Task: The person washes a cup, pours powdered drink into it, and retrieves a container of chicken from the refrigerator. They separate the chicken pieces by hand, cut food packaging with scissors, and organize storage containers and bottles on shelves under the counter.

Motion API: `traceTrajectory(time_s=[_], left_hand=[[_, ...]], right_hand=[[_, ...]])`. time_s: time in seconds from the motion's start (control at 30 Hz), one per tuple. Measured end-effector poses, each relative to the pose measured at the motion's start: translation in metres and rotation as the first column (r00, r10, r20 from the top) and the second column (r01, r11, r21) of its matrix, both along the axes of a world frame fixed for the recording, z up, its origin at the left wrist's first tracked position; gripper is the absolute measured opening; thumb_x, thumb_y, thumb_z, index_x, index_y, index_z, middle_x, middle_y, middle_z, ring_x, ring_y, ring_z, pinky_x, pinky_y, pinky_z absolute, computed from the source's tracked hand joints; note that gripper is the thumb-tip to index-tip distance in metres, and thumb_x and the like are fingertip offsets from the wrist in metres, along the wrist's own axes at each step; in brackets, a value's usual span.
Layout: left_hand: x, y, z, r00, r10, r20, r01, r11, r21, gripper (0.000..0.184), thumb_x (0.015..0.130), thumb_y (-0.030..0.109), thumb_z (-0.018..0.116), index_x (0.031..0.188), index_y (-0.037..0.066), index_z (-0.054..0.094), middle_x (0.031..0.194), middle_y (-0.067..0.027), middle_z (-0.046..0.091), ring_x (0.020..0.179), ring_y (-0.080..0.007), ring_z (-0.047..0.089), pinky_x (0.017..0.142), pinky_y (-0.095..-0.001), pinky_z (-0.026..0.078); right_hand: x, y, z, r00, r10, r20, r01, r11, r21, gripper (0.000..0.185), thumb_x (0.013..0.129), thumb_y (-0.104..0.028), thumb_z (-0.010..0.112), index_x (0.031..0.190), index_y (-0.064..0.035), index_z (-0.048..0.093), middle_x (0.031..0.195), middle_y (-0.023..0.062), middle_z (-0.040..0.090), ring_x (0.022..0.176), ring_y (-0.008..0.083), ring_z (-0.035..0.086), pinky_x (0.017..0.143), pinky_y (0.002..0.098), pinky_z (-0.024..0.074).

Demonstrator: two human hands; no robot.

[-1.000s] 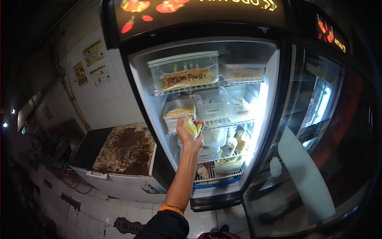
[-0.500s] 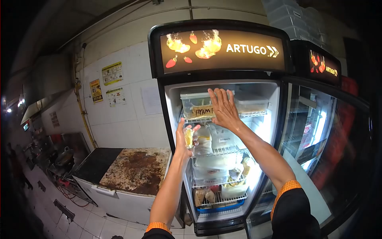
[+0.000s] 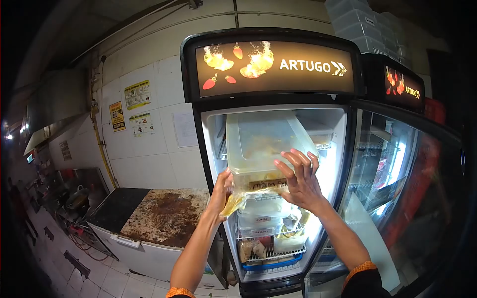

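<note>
Holding what at the open fridge point(image 3: 278, 99)?

Grasping a clear, lidded container point(image 3: 261, 144) by both near corners, in front of the top shelf point(image 3: 324, 147). Cannot tell about any support under the far end.

Doing what with the left hand point(image 3: 221, 191)?

Bracing the container's left near corner, and clutching a small plastic bag point(image 3: 232, 203) of something yellow in the same grip, just below that corner.

And using the right hand point(image 3: 300, 184) how?

Clasping the opposite corner: bending fingers point(image 3: 293, 161) over the edge of the lid point(image 3: 263, 126) and covering the end of a handwritten label point(image 3: 263, 185). Can read "AYAM" at the start, then only part of another word.

Seeing anything lower down?

Noticing translucent boxes point(image 3: 258, 218) beneath the container, stacked one on another, and filled bags point(image 3: 252, 248) near the bottom.

Looking left, then?

Finding a low white chest point(image 3: 149, 258) next to the fridge, stained brown on top, and printed notices point(image 3: 136, 94) on the wall point(image 3: 164, 111) above.
</note>
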State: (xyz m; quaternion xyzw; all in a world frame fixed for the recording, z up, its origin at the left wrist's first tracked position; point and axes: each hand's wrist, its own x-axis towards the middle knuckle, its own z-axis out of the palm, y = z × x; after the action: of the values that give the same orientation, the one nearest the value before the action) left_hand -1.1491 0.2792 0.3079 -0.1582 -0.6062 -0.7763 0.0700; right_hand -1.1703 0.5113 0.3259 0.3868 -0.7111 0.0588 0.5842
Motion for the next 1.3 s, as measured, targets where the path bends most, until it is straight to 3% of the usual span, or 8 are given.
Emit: traceTrajectory(time_s=[0.13, 0.17, 0.27, 0.4, 0.7, 0.97, 1.07, 1.3], left_hand=[[0.015, 0.012, 0.001, 0.992, -0.11, 0.057, 0.106, 0.992, 0.071, 0.095, 0.08, 0.071, 0.036, 0.143, 0.001, 0.024, 0.129, -0.0192, 0.047, 0.094, -0.0159, 0.058, 0.069, -0.0248, 0.052], [0.01, 0.012, -0.005, 0.998, -0.069, -0.002, 0.069, 0.996, 0.055, 0.089, 0.083, 0.066, 0.038, 0.143, 0.002, 0.024, 0.132, -0.0181, 0.045, 0.101, -0.0191, 0.057, 0.079, -0.0276, 0.051], [0.01, 0.013, -0.011, 0.995, -0.092, 0.04, 0.091, 0.995, 0.033, 0.081, 0.085, 0.06, 0.042, 0.142, 0.004, 0.027, 0.136, -0.0148, 0.043, 0.106, -0.0206, 0.055, 0.083, -0.0302, 0.05], [0.012, 0.018, -0.012, 0.996, -0.082, -0.017, 0.083, 0.992, 0.091, 0.071, 0.087, 0.054, 0.044, 0.14, 0.008, 0.03, 0.135, -0.0095, 0.044, 0.105, -0.0185, 0.055, 0.078, -0.0297, 0.052], [0.009, 0.028, -0.001, 0.992, -0.121, -0.048, 0.122, 0.992, 0.03, 0.073, 0.086, 0.056, 0.046, 0.138, 0.008, 0.031, 0.131, -0.0115, 0.045, 0.111, -0.0235, 0.053, 0.086, -0.0348, 0.049], [0.015, 0.034, 0.037, 0.993, -0.002, 0.12, 0.013, 0.996, -0.093, 0.087, 0.082, 0.064, 0.045, 0.144, 0.008, 0.021, 0.135, -0.0204, 0.04, 0.114, -0.0318, 0.052, 0.088, -0.0394, 0.051], [0.004, 0.024, 0.035, 0.986, -0.138, 0.09, 0.148, 0.982, -0.116, 0.09, 0.08, 0.065, 0.046, 0.144, 0.007, 0.021, 0.132, -0.024, 0.042, 0.111, -0.0327, 0.054, 0.086, -0.0389, 0.053], [0.004, 0.033, 0.033, 0.988, -0.058, 0.144, 0.069, 0.995, -0.07, 0.073, 0.083, 0.055, 0.042, 0.137, 0.007, 0.03, 0.118, -0.029, 0.051, 0.094, -0.0315, 0.061, 0.077, -0.0364, 0.054]], right_hand=[[0.016, 0.005, 0.002, 0.977, 0.149, 0.151, -0.135, 0.986, -0.098, 0.071, 0.067, -0.043, 0.077, 0.125, -0.0178, 0.046, 0.127, 0.0066, 0.042, 0.122, 0.0273, 0.037, 0.102, 0.0501, 0.0171], [0.01, 0.004, 0.002, 0.981, 0.166, 0.099, -0.152, 0.98, -0.132, 0.05, 0.072, -0.043, 0.073, 0.109, -0.0152, 0.056, 0.118, 0.0054, 0.049, 0.114, 0.0253, 0.042, 0.097, 0.048, 0.0205], [0.004, 0.004, 0.003, 0.974, 0.201, 0.107, -0.174, 0.959, -0.224, 0.035, 0.075, -0.041, 0.071, 0.095, -0.0143, 0.059, 0.107, 0.0027, 0.053, 0.106, 0.0226, 0.045, 0.091, 0.0458, 0.023], [0.011, 0.007, 0.018, 0.957, 0.243, 0.159, -0.209, 0.956, -0.205, 0.032, 0.072, -0.039, 0.074, 0.083, -0.0118, 0.06, 0.096, 0.0029, 0.056, 0.096, 0.0213, 0.049, 0.085, 0.0405, 0.03], [0.01, 0.007, 0.038, 0.979, 0.081, -0.188, -0.091, 0.995, -0.046, 0.027, 0.072, -0.027, 0.073, 0.079, -0.006, 0.057, 0.076, 0.0043, 0.053, 0.07, 0.0206, 0.052, 0.059, 0.0312, 0.042], [-0.008, 0.009, 0.053, 0.961, 0.197, -0.195, -0.212, 0.976, -0.058, 0.027, 0.073, -0.024, 0.071, 0.08, -0.0036, 0.054, 0.078, 0.0083, 0.054, 0.072, 0.0244, 0.054, 0.061, 0.0352, 0.0456], [-0.016, 0.01, 0.05, 0.951, 0.248, -0.185, -0.264, 0.962, -0.068, 0.028, 0.073, -0.022, 0.072, 0.08, -0.0032, 0.053, 0.078, 0.0091, 0.054, 0.073, 0.0256, 0.055, 0.061, 0.0357, 0.0474], [0.0, 0.015, 0.047, 0.978, 0.166, -0.13, -0.177, 0.981, -0.08, 0.022, 0.073, -0.016, 0.072, 0.085, -0.0036, 0.058, 0.082, 0.0081, 0.056, 0.077, 0.0244, 0.055, 0.062, 0.0352, 0.0483]])
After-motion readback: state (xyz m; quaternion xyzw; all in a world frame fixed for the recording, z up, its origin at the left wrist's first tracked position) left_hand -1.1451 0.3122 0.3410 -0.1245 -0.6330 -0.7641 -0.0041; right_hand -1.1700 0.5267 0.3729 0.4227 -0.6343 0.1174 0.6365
